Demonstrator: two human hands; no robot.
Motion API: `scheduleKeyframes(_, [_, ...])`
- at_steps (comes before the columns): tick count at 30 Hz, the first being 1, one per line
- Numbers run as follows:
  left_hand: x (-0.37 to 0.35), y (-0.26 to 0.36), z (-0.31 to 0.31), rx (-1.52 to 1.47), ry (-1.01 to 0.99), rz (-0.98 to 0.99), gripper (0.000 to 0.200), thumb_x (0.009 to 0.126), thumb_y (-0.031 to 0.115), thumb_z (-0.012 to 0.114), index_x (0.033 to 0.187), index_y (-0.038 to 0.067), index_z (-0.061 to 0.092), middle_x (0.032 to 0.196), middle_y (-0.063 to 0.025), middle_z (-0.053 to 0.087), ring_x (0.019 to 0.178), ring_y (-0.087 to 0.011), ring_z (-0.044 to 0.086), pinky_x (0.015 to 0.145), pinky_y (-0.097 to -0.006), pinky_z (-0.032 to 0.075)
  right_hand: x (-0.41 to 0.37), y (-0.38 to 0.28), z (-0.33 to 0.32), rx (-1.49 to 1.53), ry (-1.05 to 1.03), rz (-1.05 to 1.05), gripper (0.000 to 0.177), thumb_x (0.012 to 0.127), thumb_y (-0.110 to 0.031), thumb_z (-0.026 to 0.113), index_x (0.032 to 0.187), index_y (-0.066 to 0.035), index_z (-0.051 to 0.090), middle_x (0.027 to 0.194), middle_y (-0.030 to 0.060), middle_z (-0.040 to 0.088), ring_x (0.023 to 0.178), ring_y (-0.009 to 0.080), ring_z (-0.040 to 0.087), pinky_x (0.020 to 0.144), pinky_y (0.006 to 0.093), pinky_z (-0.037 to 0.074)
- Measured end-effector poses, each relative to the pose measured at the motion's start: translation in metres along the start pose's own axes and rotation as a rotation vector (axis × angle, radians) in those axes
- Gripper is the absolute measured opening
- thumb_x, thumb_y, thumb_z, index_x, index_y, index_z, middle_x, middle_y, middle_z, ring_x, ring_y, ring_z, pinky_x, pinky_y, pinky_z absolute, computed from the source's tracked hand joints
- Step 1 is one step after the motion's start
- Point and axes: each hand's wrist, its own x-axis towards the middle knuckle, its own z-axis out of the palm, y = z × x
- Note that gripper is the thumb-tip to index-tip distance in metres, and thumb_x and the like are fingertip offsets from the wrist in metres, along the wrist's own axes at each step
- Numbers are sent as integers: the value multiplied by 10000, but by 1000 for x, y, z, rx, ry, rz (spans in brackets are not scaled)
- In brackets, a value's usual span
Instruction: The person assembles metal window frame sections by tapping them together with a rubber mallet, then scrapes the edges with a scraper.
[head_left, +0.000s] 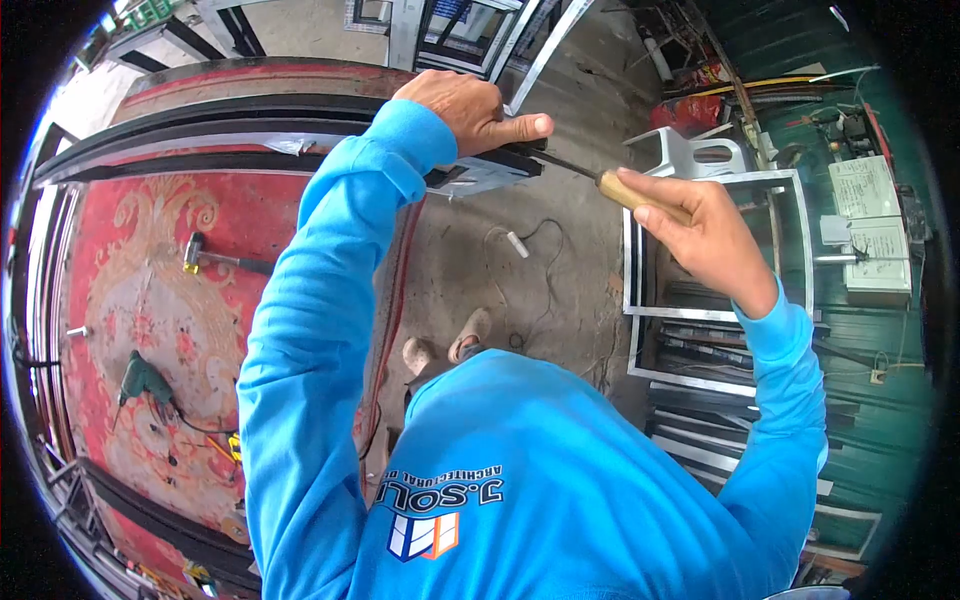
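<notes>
My left hand (465, 112) grips the end of a dark metal frame (270, 125), its thumb stretched out along the near end. My right hand (705, 225) is closed round the wooden handle (640, 192) of a tool. The tool's thin dark shaft (565, 162) points left and reaches the frame's end just beside my left thumb. Whether the tip touches the frame or enters it is too small to tell.
A red patterned carpet (215, 330) covers the work surface at left, with a hammer (215, 257) and a green drill (146, 384) on it. White-edged frames (805, 245) and a white plastic chair (680, 152) stand at right. A cable (552, 270) lies on the floor.
</notes>
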Motion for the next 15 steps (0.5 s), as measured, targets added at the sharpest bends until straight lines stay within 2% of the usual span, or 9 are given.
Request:
scheduleKeyframes(2, [-2, 0, 0, 8, -5, 13, 1040, 833, 898, 205, 764, 28, 771, 566, -133, 619, 618, -315, 676, 629, -447, 574, 0, 11, 2, 61, 47, -137, 381, 905, -76, 643, 1280, -7, 636, 1156, 198, 708, 1005, 192, 704, 882, 321, 527])
scheduleKeyframes(6, [-5, 3, -1, 25, -24, 22, 1042, 836, 894, 195, 794, 32, 779, 598, -139, 640, 649, -330, 681, 652, -455, 576, -2, 4, -4, 19, 12, -151, 401, 899, -87, 650, 1294, -19, 628, 1135, 214, 708, 973, 221, 719, 869, 329, 534])
scheduleKeyframes(8, [-8, 3, -3, 24, -51, 20, 1054, 830, 900, 183, 801, 33, 781, 586, -140, 635, 653, -338, 682, 657, -463, 574, -12, -14, 0, -330, -38, -82, 398, 894, -102, 654, 1286, -32, 637, 1108, 237, 703, 955, 273, 726, 861, 339, 541])
scheduleKeyframes(9, [-9, 3, -4, 21, -93, 23, 1035, 833, 896, 210, 858, 30, 777, 629, -151, 654, 674, -349, 687, 658, -469, 570, -14, -11, 1, -346, -15, -143, 407, 908, -134, 654, 1308, -58, 633, 1006, 216, 717, 846, 230, 697, 772, 348, 521])
scheduleKeyframes(11, [-16, 6, -4, 26, -138, 36, 1019, 836, 891, 238, 914, 28, 773, 671, -162, 673, 695, -360, 692, 658, -476, 567, -10, -6, -2, -231, -6, -146, 388, 896, -115, 646, 1277, -43, 645, 1063, 235, 697, 930, 301, 694, 814, 360, 534])
scheduleKeyframes(12, [-25, 4, -5, 9, -69, 118, 971, 842, 875, 290, 987, 37, 759, 744, -170, 693, 736, -369, 696, 674, -487, 561, -7, -5, -4, -126, -3, -156, 370, 884, -96, 637, 1246, -28, 657, 1120, 253, 676, 1013, 371, 691, 856, 371, 546])
scheduleKeyframes(13, [-34, 2, -9, -5, 3, 195, 932, 847, 860, 342, 1059, 46, 744, 816, -178, 713, 778, -378, 701, 691, -499, 555, -8, -5, -7, -125, 5, -168, 370, 884, -96, 637, 1246, -28, 657, 1120, 253, 676, 1013, 371, 691, 856, 371, 546])
scheduleKeyframes(14, [-44, 2, -15, 22, 21, 136, 872, 775, 893, 426, 988, 119, 768, 774, -155, 711, 831, -344, 713, 756, -458, 560, -8, -6, -8, -137, -4, -191, 371, 884, -95, 635, 1248, -25, 654, 1127, 252, 672, 1015, 373, 689, 855, 374, 544])
scheduleKeyframes(15, [-54, -7, -14, 27, 102, 37, 843, 796, 872, 421, 996, 130, 769, 825, -155, 723, 885, -336, 708, 848, -469, 524, -9, -6, -9, -148, -14, -216, 373, 883, -94, 633, 1249, -23, 651, 1135, 251, 667, 1016, 374, 686, 854, 376, 542])
